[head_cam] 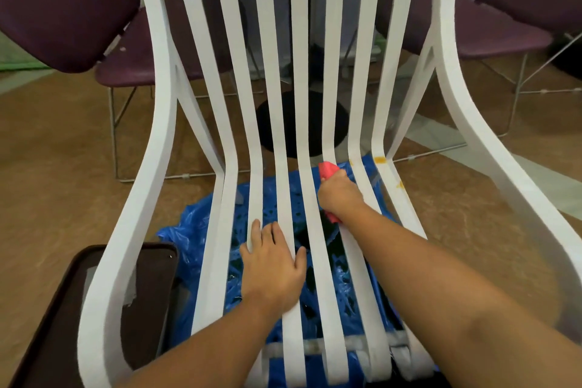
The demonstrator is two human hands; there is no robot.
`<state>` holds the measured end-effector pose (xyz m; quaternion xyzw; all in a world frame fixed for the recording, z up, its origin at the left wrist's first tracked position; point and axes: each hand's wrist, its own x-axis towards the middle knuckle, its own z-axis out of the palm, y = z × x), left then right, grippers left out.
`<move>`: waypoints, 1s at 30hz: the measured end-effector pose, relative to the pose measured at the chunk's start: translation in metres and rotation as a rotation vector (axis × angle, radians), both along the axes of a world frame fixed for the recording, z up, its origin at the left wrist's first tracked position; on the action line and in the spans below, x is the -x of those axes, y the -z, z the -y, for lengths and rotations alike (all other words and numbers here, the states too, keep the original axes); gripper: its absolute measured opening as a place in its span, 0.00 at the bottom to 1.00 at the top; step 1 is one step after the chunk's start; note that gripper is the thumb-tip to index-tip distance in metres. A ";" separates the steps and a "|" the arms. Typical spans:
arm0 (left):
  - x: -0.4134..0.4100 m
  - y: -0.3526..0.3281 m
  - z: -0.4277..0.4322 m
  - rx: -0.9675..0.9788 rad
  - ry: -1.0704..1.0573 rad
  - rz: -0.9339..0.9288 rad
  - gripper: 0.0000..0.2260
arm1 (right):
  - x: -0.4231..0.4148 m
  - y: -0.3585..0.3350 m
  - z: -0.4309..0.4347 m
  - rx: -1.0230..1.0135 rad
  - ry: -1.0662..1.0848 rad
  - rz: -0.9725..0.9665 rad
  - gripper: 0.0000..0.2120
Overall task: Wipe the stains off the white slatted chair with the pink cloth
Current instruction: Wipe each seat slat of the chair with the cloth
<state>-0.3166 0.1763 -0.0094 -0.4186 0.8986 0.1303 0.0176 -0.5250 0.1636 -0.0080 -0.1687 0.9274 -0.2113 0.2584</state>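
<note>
The pink cloth (327, 170) is gripped in the curled fingers of the right hand (338, 195) and pressed onto a slat at the bend of the white slatted chair (163, 104), seemingly so that rubbing force can be applied. The left hand (274, 268) is laid flat, fingers straight, across the middle slats, apparently to steady the seat. Yellow stains (379, 160) are left on slats further right, near the cloth, so the wiping is judged unfinished; most of the cloth and the right fingertips are hidden, and the blue plastic (195, 230) beneath is only glimpsed between slats.
</note>
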 end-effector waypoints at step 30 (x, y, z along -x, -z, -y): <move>0.002 0.002 0.004 -0.008 -0.014 -0.011 0.29 | 0.014 0.006 0.023 -0.052 -0.027 -0.064 0.23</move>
